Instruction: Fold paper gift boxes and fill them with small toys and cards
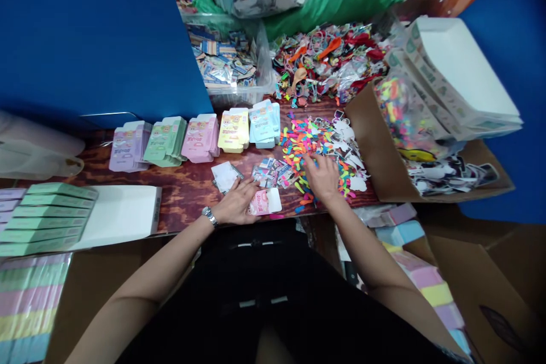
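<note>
Black clothing (256,296) lies at six o'clock from the pink box (258,203), best kept steady, clamped by left hand (234,203); at two, balloons (298,132) are touched by right hand (323,179), pinch unclear.

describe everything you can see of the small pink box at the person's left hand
The small pink box looks like thin printed card, with a picture and lettering too small to read on its face. At its right end is a plain white part, seemingly an open flap. It lies roughly level, face up, at the near edge of the wooden-looking table. The left hand holds its left end and hides part of it. Whether anything is inside cannot be told.
</note>
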Demonstrator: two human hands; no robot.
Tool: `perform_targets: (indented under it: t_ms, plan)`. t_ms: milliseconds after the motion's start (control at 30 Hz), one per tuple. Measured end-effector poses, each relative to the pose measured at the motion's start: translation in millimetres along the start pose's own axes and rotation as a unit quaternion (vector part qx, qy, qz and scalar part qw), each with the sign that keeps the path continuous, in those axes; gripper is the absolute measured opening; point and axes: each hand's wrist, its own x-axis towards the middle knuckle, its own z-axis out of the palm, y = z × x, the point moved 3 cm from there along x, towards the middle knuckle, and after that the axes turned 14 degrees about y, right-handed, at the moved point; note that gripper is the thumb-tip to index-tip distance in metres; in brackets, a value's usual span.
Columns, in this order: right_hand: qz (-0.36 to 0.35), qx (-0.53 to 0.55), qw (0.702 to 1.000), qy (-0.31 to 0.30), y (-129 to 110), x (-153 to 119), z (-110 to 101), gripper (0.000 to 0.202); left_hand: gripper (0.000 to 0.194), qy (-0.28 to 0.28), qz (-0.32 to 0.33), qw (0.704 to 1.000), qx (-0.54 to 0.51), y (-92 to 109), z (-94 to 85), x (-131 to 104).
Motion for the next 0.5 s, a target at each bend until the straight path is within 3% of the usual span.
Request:
perform_targets:
  t_ms: [200,333,433,500]
  plan:
    - [-0.129,0.089,0.987,-0.020,-38.1,-20.9,-2.3,0.027,0.082,0.023,-0.002,1.000,-0.005,-6.2,-2.4,-7.0]
    - [-0.154,0.080,0.984,-0.036,-17.9,-39.4,1.6,0.023,0.081,0.033,-0.013,0.999,-0.012,-10.1,-3.1,-10.9]
    - [-0.101,0.057,0.991,-0.066,3.4,-41.1,-1.8,0.023,0.081,0.034,-0.015,0.999,-0.019,-11.2,-1.7,-11.2]
    - [-0.067,0.053,0.994,-0.075,5.0,-36.5,-2.7,0.025,0.082,0.037,-0.012,0.999,-0.023,-10.6,-1.5,-10.9]
